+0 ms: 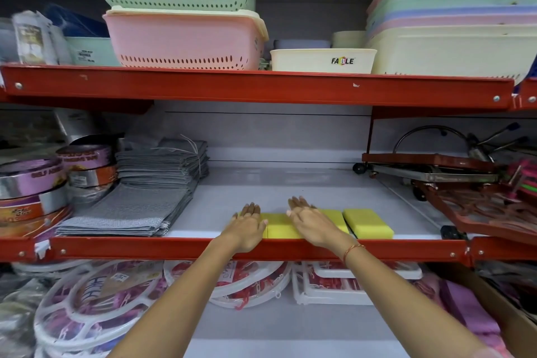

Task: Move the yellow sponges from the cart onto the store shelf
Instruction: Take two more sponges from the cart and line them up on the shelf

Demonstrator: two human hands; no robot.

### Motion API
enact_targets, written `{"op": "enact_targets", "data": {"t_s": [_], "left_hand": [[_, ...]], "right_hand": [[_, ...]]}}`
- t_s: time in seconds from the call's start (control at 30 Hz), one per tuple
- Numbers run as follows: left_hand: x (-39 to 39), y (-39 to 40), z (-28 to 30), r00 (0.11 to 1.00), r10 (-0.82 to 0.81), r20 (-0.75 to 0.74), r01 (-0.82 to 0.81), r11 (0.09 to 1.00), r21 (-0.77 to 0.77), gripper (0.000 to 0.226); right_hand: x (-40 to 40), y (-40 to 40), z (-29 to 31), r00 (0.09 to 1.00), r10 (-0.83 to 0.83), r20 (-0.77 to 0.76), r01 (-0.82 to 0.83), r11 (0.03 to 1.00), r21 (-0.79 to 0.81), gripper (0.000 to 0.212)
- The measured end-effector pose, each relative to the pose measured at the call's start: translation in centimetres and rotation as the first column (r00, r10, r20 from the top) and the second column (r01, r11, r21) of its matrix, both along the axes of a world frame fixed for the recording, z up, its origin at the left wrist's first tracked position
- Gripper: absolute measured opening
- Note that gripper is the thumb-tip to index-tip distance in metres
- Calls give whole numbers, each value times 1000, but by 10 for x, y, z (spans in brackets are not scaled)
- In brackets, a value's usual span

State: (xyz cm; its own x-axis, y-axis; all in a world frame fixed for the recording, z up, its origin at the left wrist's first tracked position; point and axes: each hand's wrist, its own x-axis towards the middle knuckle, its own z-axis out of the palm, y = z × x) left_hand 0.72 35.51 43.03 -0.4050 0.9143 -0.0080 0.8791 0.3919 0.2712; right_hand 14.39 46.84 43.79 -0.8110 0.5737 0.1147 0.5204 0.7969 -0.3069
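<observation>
Yellow sponges lie in a row along the front of the white middle shelf (290, 183), just behind its red front rail. The rightmost sponge (369, 222) lies free and a little askew. Another sponge (280, 225) shows between my hands, and one more (334, 216) peeks out past my right hand. My left hand (247, 222) rests flat, palm down, on the left end of the row. My right hand (308, 219) lies flat over the middle sponges, fingers together and pointing back. Neither hand grips anything. The cart is out of view.
Stacked grey cloths (151, 192) and tape rolls (35, 183) fill the shelf's left. A red metal rack (479, 200) sits at its right. Pastel baskets (186, 38) stand on the shelf above. White round hangers (96, 308) lie on the shelf below.
</observation>
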Motion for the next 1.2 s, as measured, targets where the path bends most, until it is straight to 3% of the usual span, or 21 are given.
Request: {"op": "enact_targets", "data": {"t_s": [0.3,0.5,0.93,1.07,1.2], "left_hand": [[17,14,-6,995,-96,-5,96,995,-5,58],[22,12,-15,993,-57,-102,59,998,21,57],[22,11,-15,991,-59,-116,59,998,-2,57],[23,12,-15,992,-55,-116,56,998,-2,57],[22,12,-16,992,-54,-117,53,999,-4,57]], "right_hand": [[40,38,-13,975,-204,85,202,979,35,47],[45,21,-15,989,-135,67,133,990,36,47],[45,12,-15,997,-71,29,71,997,-3,50],[68,37,-5,981,-191,-42,192,981,26,51],[97,57,1,940,-342,5,341,940,19,45]]}}
